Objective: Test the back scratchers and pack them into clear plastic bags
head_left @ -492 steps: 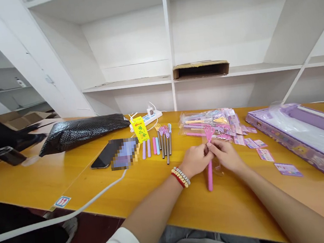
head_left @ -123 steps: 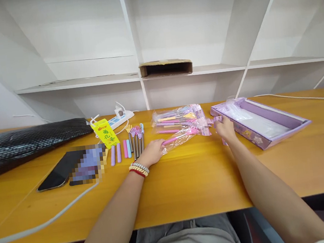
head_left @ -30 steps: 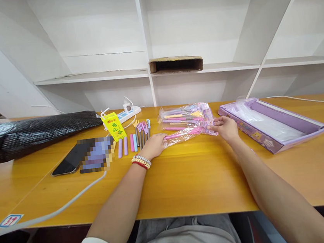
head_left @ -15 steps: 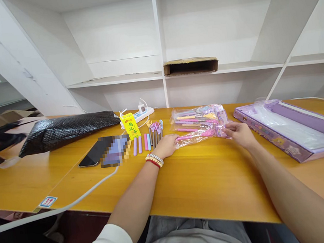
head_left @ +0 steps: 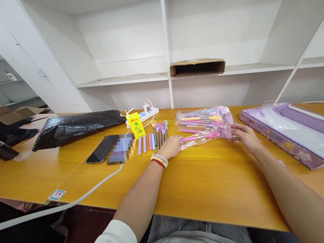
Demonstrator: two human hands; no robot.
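Note:
A clear-bagged pink back scratcher (head_left: 195,137) lies at the front of a row of similar bagged back scratchers (head_left: 199,118) with purple printed cards. My left hand (head_left: 171,147) has its fingers closed on the bag's left end. At the card end, the thumb and fingers of my right hand (head_left: 246,137) pinch the bag; the fingertips are partly hidden. Just left of my left hand are unbagged back scratchers (head_left: 160,131) with metal rods and coloured claw heads. Beside them lie several pastel tubes, among them a purple one (head_left: 144,144).
An open purple display box (head_left: 287,144) with plastic inside sits right. To the left are a yellow tea box (head_left: 136,125), a phone (head_left: 98,150), a power strip (head_left: 149,114) and a black wrapped parcel (head_left: 80,127). A white cable (head_left: 94,190) crosses the front left.
The view has turned slightly left, so everything appears farther right. Both hands stay at the bag's ends, with the right fingers shifted slightly. A small purple piece now shows beside my right forearm.

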